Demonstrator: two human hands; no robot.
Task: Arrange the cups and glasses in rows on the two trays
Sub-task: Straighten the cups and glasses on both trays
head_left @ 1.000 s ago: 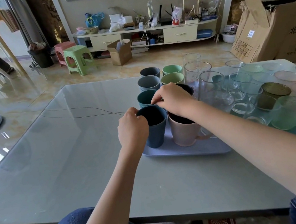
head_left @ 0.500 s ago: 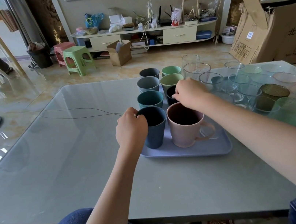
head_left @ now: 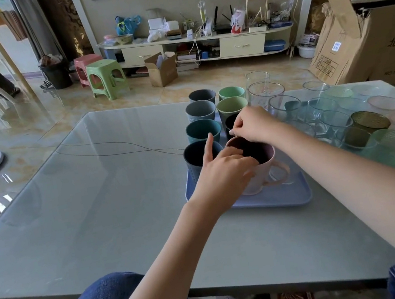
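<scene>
Left hand (head_left: pixel 222 171) grips pink mug (head_left: pixel 258 166) rim on blue tray (head_left: pixel 275 198), right hand (head_left: pixel 251 123) pinches black cup (head_left: pixel 231 122) rim behind; square both into the column without knocking neighbours.

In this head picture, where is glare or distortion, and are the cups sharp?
Head view: the grey table mirrors window light, with glare strongest on the floor at left; wide-angle bending curves the far walls; the pink mug and the dark blue cup look sharp; the clear glasses at right are harder to separate.
</scene>
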